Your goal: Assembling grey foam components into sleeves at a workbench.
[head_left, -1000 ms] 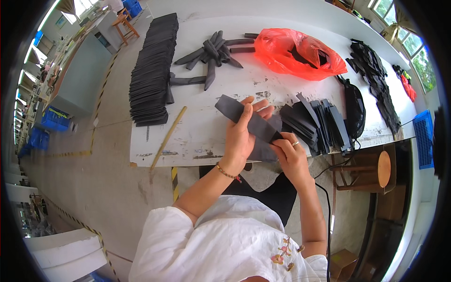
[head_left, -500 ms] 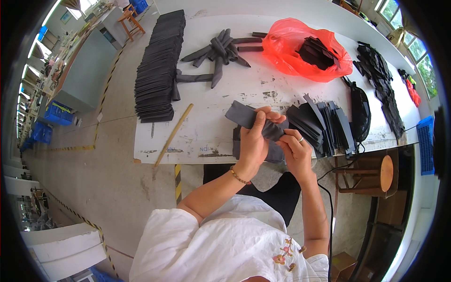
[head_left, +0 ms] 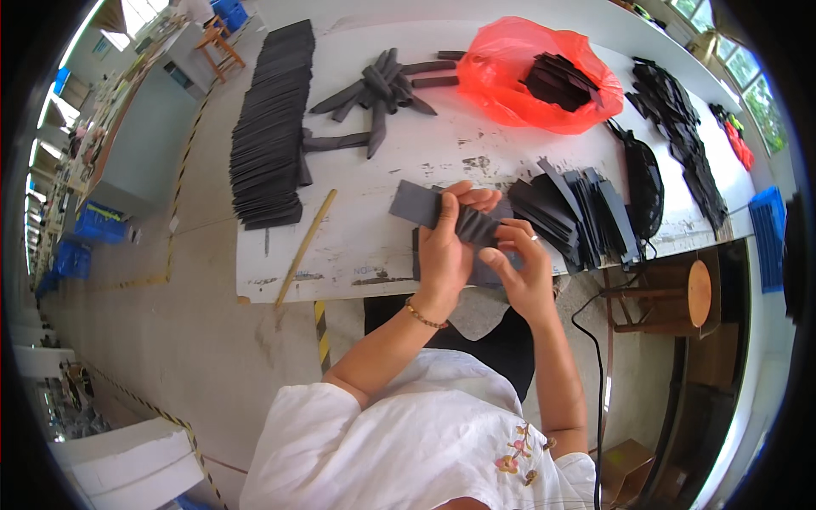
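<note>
My left hand (head_left: 448, 242) is closed around a flat dark grey fabric strip (head_left: 414, 204), its thumb lying across the top. The strip's other end is creased into ripples near my right hand (head_left: 529, 276). Thumb and fingers of that hand stand apart beside the rippled end; whether a fingertip touches it is hard to tell. More dark grey pieces (head_left: 486, 274) lie on the table edge beneath my hands. Just to the right is a fanned pile of dark strips (head_left: 578, 217).
A long stack of dark strips (head_left: 270, 127) lies at the left, near a wooden stick (head_left: 306, 246). Behind are a tied bundle (head_left: 387, 85) and a red plastic bag (head_left: 493, 76) holding dark pieces. A black mesh bag (head_left: 643, 187) and a wooden stool (head_left: 699, 293) are at right.
My right thumb and fingers have spread from their pinch on the strip's end. The strip remains in my left hand. The whole view has shifted slightly.
</note>
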The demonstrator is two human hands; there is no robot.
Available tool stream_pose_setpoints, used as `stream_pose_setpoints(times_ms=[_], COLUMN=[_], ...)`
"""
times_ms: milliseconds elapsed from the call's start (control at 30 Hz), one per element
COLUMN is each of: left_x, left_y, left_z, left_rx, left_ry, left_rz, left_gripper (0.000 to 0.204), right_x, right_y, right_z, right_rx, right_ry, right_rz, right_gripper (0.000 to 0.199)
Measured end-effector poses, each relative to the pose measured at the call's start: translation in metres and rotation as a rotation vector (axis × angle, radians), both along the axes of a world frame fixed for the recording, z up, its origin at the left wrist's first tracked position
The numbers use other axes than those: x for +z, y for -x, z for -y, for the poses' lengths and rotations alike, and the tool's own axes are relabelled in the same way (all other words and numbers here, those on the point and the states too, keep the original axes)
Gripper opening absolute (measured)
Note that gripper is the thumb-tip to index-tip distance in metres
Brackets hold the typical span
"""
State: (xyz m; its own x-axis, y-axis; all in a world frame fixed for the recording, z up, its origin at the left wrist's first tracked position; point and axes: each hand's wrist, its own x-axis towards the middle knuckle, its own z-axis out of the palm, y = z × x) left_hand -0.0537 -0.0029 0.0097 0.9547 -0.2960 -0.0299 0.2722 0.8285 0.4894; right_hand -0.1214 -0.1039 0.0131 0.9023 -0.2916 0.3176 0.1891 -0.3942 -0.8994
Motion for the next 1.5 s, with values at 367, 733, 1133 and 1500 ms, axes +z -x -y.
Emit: stream_pose_setpoints(times_ms=[367, 733, 1133, 1500], left_x=[0.003, -0.008, 0.006, -0.056], left_y=[-0.007, -0.009, -0.060, -0.214], left_z=[-0.003, -0.042, -0.077, -0.159], left_rx=[-0.142, -0.025, 0.155, 0.742], left_ry=[0.055, -0.137, -0.783, -1.664], left_rz=[0.256, 0.102, 0.301, 0.812], left_gripper=[0.032, 0.023, 0.015, 0.014], right_x=[0.023, 0.006, -0.006, -0.043], right_y=[0.010, 0.022, -0.013, 0.011], right_z=[-0.008, 0.009, 0.039, 0.046], right_rx=[-0.186, -0.196, -0.249, -0.458], right_ry=[-0.920, -0.165, -0.382, 0.280], right_rz=[-0.117, 0.139, -0.177, -0.174], right_gripper=[0.014, 0.007, 0.022, 0.015])
